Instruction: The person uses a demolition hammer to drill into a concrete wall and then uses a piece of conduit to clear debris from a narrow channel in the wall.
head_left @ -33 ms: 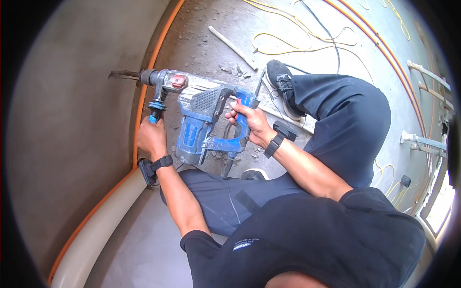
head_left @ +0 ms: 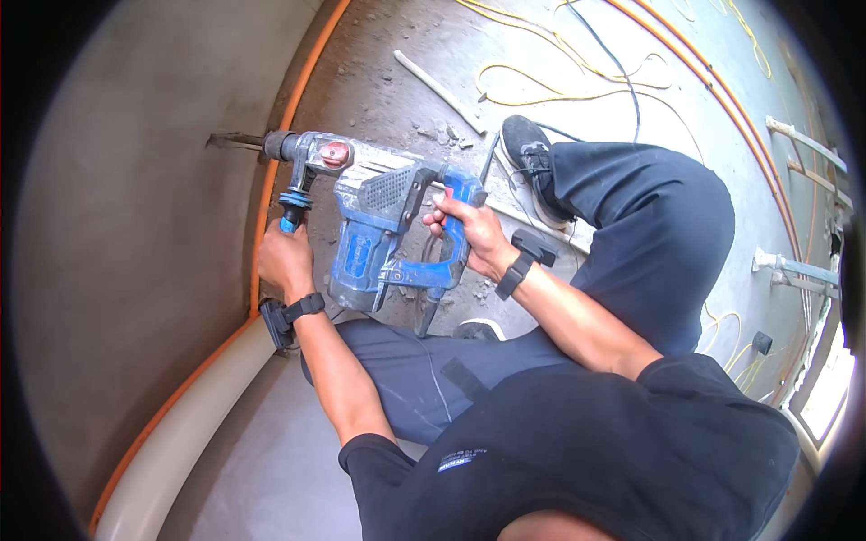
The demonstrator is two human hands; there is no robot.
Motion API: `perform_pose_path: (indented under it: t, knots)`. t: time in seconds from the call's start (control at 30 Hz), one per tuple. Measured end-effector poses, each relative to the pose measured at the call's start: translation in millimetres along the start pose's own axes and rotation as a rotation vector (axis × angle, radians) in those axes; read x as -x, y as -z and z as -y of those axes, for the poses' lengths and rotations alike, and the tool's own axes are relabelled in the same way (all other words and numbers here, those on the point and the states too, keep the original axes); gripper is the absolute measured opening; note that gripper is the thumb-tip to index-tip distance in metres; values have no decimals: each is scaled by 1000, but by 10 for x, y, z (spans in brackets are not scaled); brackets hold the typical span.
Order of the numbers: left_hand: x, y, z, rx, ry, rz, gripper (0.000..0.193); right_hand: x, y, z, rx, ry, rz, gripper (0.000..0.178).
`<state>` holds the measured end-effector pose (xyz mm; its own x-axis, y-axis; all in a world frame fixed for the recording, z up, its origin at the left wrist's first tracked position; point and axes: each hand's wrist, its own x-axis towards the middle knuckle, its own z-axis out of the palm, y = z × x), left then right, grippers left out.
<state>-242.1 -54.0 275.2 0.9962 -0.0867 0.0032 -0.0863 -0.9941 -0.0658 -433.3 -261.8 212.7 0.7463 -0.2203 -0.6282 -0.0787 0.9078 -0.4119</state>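
- The rotary hammer drill point(head_left: 379, 221) has a blue and grey body, scuffed and dusty, with a pale label patch on its blue side and a round red knob near the front.
- Its dark bit point(head_left: 233, 141) runs level into the smooth grey wall point(head_left: 117, 225) — tip touching or buried, I cannot tell which.
- The left hand point(head_left: 285, 259) is closed tight round the blue side handle point(head_left: 293, 206) below the chuck; a black strap sits on that wrist.
- The right hand point(head_left: 471, 236) is wrapped round the rear grip point(head_left: 456, 203), fingers curled through the loop.
- An orange conduit point(head_left: 271, 171) follows the foot of the wall, beside a cream pipe point(head_left: 180, 442).
- The concrete floor point(head_left: 388, 81) is rough and littered with chips; yellow cables point(head_left: 541, 90) and a white tube point(head_left: 437, 87) lie behind the drill.
- A black shoe point(head_left: 532, 158) and dark trouser legs crowd the drill's right side — little free room there.
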Motion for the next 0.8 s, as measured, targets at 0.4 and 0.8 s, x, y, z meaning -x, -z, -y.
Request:
perform_pose_path:
  t: [0.4,0.8]
  knots:
    - [-77,-40,14,-10,-75,66,36,50,14,10,-42,-31,-29,13]
    - [-70,-11,34,-68,-57,78,41,36,25,-21,-78,-51,-23,11]
